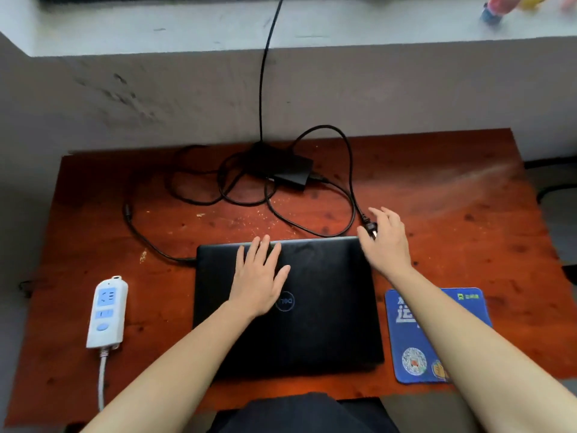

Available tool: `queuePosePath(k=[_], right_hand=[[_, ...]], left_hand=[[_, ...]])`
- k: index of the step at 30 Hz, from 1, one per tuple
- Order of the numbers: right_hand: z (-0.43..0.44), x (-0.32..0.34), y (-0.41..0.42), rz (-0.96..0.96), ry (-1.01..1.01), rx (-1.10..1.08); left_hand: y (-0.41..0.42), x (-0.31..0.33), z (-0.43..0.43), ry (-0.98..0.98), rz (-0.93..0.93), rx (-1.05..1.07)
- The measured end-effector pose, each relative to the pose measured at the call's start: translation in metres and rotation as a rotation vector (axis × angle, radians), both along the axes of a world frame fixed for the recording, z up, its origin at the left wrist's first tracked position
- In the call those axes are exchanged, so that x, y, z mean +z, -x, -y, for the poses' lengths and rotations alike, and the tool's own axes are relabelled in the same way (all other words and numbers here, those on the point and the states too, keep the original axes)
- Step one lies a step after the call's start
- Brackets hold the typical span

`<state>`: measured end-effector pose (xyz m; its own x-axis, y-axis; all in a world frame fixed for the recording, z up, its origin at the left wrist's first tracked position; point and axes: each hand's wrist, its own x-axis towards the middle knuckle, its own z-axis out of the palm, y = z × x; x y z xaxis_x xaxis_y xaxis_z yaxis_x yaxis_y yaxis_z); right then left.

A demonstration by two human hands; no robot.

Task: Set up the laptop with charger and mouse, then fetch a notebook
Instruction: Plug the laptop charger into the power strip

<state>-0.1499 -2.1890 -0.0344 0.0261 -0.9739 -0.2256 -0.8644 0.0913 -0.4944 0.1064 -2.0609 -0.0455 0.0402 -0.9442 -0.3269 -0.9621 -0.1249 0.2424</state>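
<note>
A closed black laptop (pixel 324 307) lies in the middle of the reddish wooden desk (pixel 468 232). My left hand (pixel 259 276) rests flat on its lid, fingers spread. The black charger brick (pixel 292 171) sits behind the laptop among loops of black cable (pixel 348 157). One cable end reaches the laptop's back left corner (pixel 187 260). The charger's wall plug (pixel 370 227) lies by the laptop's back right corner. My right hand (pixel 387 242) hovers over the plug with spread fingers, thumb right beside it. No mouse or notebook is in view.
A white and blue power strip (pixel 106 312) lies at the desk's left, its cord running off the front edge. A blue mouse pad (pixel 409 342) sits right of the laptop, partly under my forearm. Behind the desk, a thick black cable (pixel 261 89) climbs the grey wall to the ledge.
</note>
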Motion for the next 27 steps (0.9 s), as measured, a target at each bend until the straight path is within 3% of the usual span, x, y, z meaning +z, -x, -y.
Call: queuePosePath(k=[4, 6, 9, 13, 20, 24, 27], right_hand=[[0.04, -0.006, -0.006, -0.006, -0.106, -0.053], [0.05, -0.006, -0.012, -0.11, -0.26, 0.044], [0.063, 0.0, -0.012, -0.188, -0.332, 0.119], [0.076, 0.027, -0.001, 0.054, -0.431, -0.006], [0.068, 0.062, 0.008, 0.593, -0.373, -0.133], [0.045, 0.072, -0.015, 0.675, -0.27, 0.015], [0.027, 0.079, -0.048, 0.706, -0.313, 0.118]], left_hand=[[0.008, -0.006, -0.005, -0.033, 0.043, 0.024], [0.007, -0.006, -0.005, -0.051, 0.033, 0.025], [0.005, -0.003, -0.006, -0.086, 0.037, 0.0], [0.008, 0.003, -0.004, -0.13, 0.063, 0.005], [0.01, 0.011, 0.003, -0.174, 0.081, 0.006], [0.004, 0.019, 0.0, -0.2, 0.051, 0.005], [-0.008, 0.027, -0.016, -0.225, 0.031, 0.057]])
